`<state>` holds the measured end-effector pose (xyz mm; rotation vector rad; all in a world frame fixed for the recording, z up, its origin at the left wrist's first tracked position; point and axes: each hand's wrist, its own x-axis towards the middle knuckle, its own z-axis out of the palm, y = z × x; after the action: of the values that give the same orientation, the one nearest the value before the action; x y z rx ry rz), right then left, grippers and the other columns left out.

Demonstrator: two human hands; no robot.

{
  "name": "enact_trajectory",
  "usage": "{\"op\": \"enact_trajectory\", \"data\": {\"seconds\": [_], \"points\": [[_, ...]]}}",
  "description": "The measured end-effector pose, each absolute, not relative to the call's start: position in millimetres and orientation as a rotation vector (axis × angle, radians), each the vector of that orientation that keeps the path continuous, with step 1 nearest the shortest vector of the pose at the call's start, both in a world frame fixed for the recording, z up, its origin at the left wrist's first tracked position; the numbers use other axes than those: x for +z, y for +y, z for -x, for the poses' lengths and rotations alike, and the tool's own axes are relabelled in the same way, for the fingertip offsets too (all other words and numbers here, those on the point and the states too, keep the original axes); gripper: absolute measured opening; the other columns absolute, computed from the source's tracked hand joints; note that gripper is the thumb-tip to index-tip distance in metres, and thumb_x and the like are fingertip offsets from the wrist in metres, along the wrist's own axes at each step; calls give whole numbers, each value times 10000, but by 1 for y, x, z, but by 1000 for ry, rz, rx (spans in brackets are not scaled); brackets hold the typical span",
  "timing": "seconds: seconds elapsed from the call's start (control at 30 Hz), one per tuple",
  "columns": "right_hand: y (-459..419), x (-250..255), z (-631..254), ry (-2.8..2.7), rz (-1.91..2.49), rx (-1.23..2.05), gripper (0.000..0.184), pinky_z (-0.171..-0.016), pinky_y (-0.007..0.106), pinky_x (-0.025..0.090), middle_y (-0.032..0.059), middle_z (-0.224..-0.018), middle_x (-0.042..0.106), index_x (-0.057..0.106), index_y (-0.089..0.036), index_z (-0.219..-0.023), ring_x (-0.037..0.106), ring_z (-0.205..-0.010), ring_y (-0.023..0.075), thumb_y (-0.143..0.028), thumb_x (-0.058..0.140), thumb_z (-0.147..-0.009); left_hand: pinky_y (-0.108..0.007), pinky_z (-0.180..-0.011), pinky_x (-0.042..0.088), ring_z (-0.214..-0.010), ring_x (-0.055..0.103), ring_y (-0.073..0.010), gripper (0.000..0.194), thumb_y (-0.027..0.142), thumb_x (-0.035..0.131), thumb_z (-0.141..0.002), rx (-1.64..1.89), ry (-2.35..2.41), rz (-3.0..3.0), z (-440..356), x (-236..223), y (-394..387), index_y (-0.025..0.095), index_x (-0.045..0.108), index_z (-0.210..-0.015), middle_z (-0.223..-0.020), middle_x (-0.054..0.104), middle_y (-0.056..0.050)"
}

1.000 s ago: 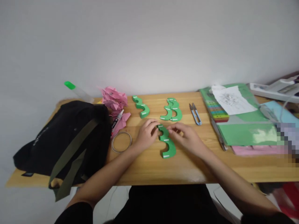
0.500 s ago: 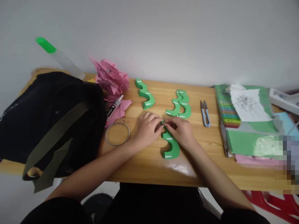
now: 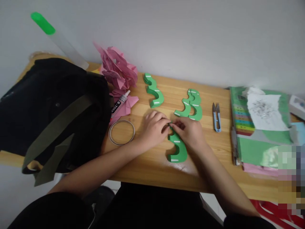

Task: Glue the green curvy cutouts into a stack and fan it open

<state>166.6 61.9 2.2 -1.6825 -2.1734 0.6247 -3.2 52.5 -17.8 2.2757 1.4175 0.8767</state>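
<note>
A green wavy cutout (image 3: pixel 180 152) with white strips across it lies near the front of the table. My left hand (image 3: pixel 156 128) and my right hand (image 3: pixel 188 130) meet at its far end, thumbs and forefingers pinched together there. The fingertips hide most of that end, and any small thing between them is too small to make out. Beyond the hands lies a pair of matching green cutouts (image 3: pixel 195 108), side by side. To their left is a stack of green cutouts (image 3: pixel 156 93), also with white strips.
Blue-handled thread snips (image 3: pixel 216 118) lie to the right, beside green folders (image 3: pixel 257 146) with a crumpled paper on top. At left are a black bag (image 3: pixel 57 121), a roll of thin tape (image 3: pixel 122 133), a B-7000 glue tube (image 3: pixel 120 103) and pink folded paper (image 3: pixel 119 68).
The camera view has shifted and tilted slightly, so the table's things sit differently in the picture. Both hands stay pinched at the far end of the nearest green cutout.
</note>
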Motion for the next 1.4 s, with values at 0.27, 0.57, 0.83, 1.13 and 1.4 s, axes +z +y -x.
{"op": "enact_trajectory", "data": {"seconds": [0.27, 0.57, 0.83, 1.13, 1.4], "points": [[62, 1, -171, -2050, 1615, 778, 157, -524, 239, 425, 39, -684, 712, 700, -182, -775, 610, -552, 146, -314, 620, -807, -386, -832, 434, -918, 543, -218, 104, 167, 650, -787, 870, 1434, -2262, 3, -18, 52, 196, 707, -869, -888, 659, -37], [63, 2, -168, -2225, 1629, 568, 135, -528, 237, 393, 32, -654, 686, 685, -190, -746, 579, -540, 141, -297, 623, -800, -387, -832, 437, -930, 546, -224, 119, 153, 656, -782, 881, 1424, -2256, 3, -18, 53, 186, 712, -881, -889, 661, -41], [61, 1, -167, -2242, 1642, 543, 157, -526, 236, 370, 28, -641, 659, 665, -182, -754, 565, -538, 138, -305, 584, -808, -377, -830, 438, -928, 542, -216, 120, 144, 646, -791, 895, 1430, -2254, 3, -21, 54, 193, 711, -880, -889, 659, -35], [62, 1, -169, -2199, 1598, 624, 166, -531, 232, 375, 31, -648, 665, 659, -174, -738, 555, -533, 132, -287, 570, -819, -378, -826, 440, -915, 547, -217, 122, 138, 656, -783, 917, 1422, -2268, 3, -21, 54, 192, 715, -875, -880, 664, -35], [63, 1, -172, -2217, 1559, 651, 145, -543, 230, 378, 28, -656, 665, 674, -176, -764, 549, -537, 126, -279, 590, -822, -380, -835, 438, -927, 544, -217, 122, 145, 671, -776, 902, 1420, -2257, 4, -21, 54, 199, 711, -878, -890, 664, -31]]}}
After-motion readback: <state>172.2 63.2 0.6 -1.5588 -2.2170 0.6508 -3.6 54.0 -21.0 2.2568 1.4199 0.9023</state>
